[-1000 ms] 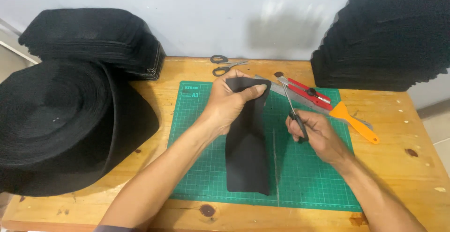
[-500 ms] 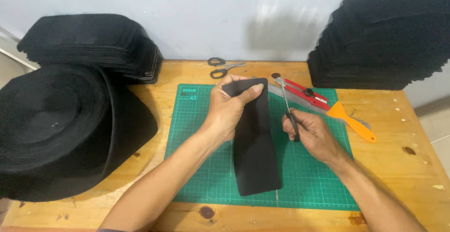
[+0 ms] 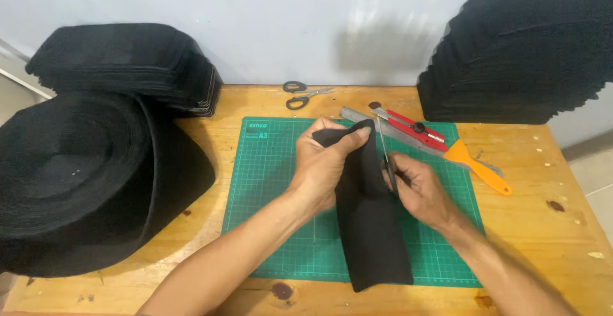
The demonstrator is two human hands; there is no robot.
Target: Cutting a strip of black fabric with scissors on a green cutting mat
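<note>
Head view, the only one we have. Left hand (image 3: 325,162) pinches the top end of a black felt strip (image 3: 373,226), thumb on the near face, fingers curled behind it, lifting that end off the green cutting mat (image 3: 274,188). The strip runs from the hand down toward us, its lower end lying flat on the mat's near edge and just over it onto the wooden table (image 3: 211,118).

Right hand (image 3: 418,185) is closed around the black handles of a pair of scissors (image 3: 385,156); the blades point up and away, right beside the strip's right edge near its top. We cannot tell if the blades are biting the felt.

Behind the hands, on the mat's far edge: a metal ruler (image 3: 357,116), a red utility knife (image 3: 412,127) and an orange scraper (image 3: 479,166), lying close together. A second pair of scissors (image 3: 301,94), black-handled, sits on the table beyond the mat.

Left side: big roll of black felt (image 3: 76,182), with a stack of cut black pieces (image 3: 121,60) behind it. Right rear: a taller black stack (image 3: 523,54) against the wall.
</note>
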